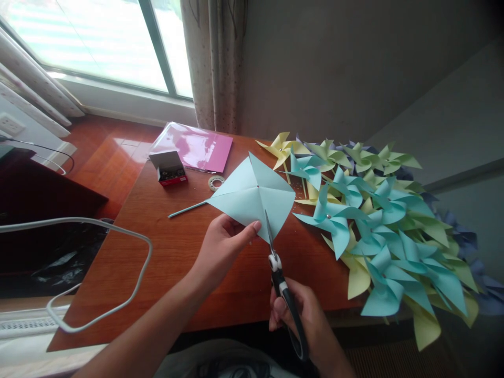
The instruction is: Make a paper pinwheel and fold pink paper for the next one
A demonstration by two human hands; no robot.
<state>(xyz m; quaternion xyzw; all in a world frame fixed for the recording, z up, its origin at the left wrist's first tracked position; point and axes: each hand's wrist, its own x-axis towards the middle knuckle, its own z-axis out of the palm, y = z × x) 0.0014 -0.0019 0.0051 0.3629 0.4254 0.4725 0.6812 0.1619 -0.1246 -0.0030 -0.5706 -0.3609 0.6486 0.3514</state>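
My left hand [228,240] pinches the lower left edge of a light blue paper square [240,181], thumb on top and fingers beneath. The square is held up above the table with a corner toward me, and crease lines meet at a small dark mark in its middle. My right hand [295,310] is closed round the black handles of a pair of scissors [276,265]. Their blades lie at the square's near corner, pointing along the crease toward the middle. A thin blue rolled paper stick [187,209] lies on the table, its right end at the square's left corner.
Many blue, yellow and purple paper pinwheels [388,275] cover the table's right side. Behind the square are a roll of tape [216,183], an open small box [169,169] and pink sheets in clear plastic [197,144]. A white cable [147,262] loops over the wooden table [157,304] at left.
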